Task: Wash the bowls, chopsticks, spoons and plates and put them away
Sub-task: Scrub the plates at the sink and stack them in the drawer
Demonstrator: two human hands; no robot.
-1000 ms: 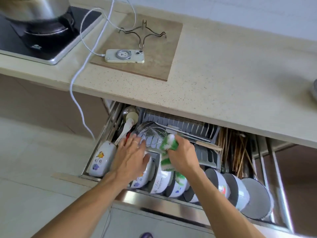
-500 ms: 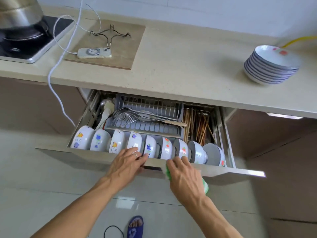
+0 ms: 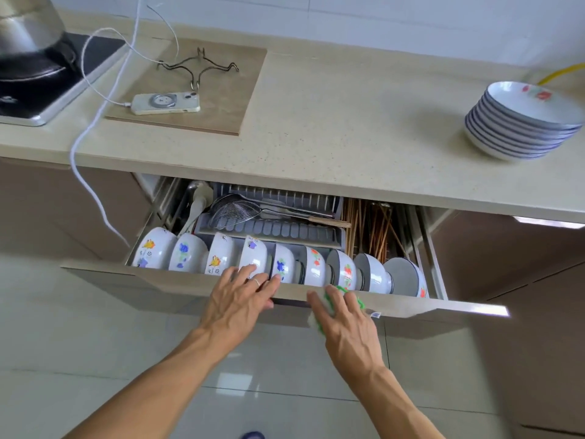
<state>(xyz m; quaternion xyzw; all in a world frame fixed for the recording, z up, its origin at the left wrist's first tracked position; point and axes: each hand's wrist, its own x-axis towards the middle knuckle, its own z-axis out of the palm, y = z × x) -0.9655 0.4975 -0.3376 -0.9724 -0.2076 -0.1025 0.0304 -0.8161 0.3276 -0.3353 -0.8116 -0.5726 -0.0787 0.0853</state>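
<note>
Head view: straight fingers (image 3: 253, 274) of the left hand (image 3: 235, 304) pressed flat on the smooth drawer front (image 3: 177, 282). The right hand (image 3: 346, 320) covered a green-white cloth (image 3: 327, 307), perhaps clasping it. Glossy round bowls (image 3: 221, 256) stood on edge inside; stacked plates (image 3: 522, 128) rested on the speckled counter (image 3: 348, 122).

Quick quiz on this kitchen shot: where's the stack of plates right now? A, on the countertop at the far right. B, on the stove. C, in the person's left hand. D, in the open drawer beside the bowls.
A: the stack of plates sits on the countertop at the far right, above the open drawer.
</note>
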